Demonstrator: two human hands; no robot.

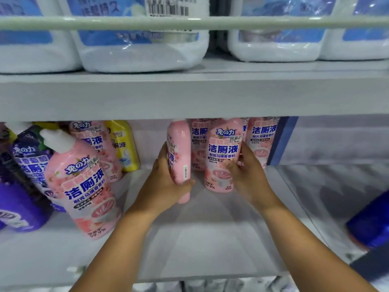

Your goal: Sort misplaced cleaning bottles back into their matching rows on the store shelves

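White store shelving, two tiers in view. Upper shelf point(189, 95): large white jugs point(143, 45) with blue labels, behind a pale rail point(189, 23). Lower shelf point(210, 239): toilet-cleaner bottles, mixed colours.

Item, centre: pink bottle point(179, 152), turned side-on with its barcode facing out, gripped low on the body by the left hand point(166, 186), fingers curled round it from the left and beneath (its base looks lifted clear of the shelf, though I cannot tell for certain).

Item, at 3 o'clock of that: second pink bottle point(223, 157), upright, label forward, standing in front of more pink bottles point(263, 138). The right hand point(248, 175) holds its right side, fingers bent across the label's edge.

Items, 9 o'clock: front pink bottle point(84, 186) with white cap, leaning; purple bottles point(23, 186) beside it; a yellow bottle point(124, 144) further back.

Item, 4 o'clock, at the frame's edge: dark blue bottle point(370, 224).
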